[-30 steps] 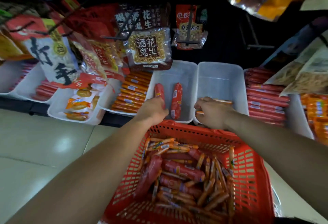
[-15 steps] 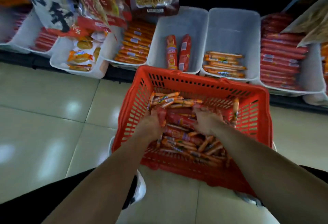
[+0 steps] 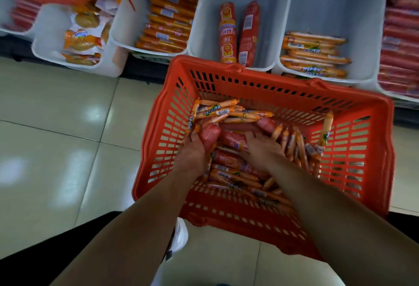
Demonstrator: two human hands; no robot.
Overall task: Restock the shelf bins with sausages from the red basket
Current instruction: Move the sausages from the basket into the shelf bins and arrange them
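1. The step in hand looks like picking: both hands are down in the basket (image 3: 272, 86), which stands just in front of the bins.
2. The left hand (image 3: 197, 152) wraps a thick sausage (image 3: 209, 134), whose rounded end pokes out past the fingers.
3. The right hand (image 3: 263, 152) lies palm-down on the heap, fingers bent over a second thick end (image 3: 267, 125). Whether it truly grips, I cannot tell.
4. Next, I judge, the thick ones go up to the middle bin (image 3: 204, 14), beside the pair (image 3: 238, 34) lying there. That calls for pulling them free of the loose thin sticks (image 3: 226, 111).
5. The basket is rigid slotted red plastic and the bins are smooth, pale and sloped. Every sausage wears glossy film, likely slippery. The thick ones are plump cylinders and the thin ones slim orange rods.
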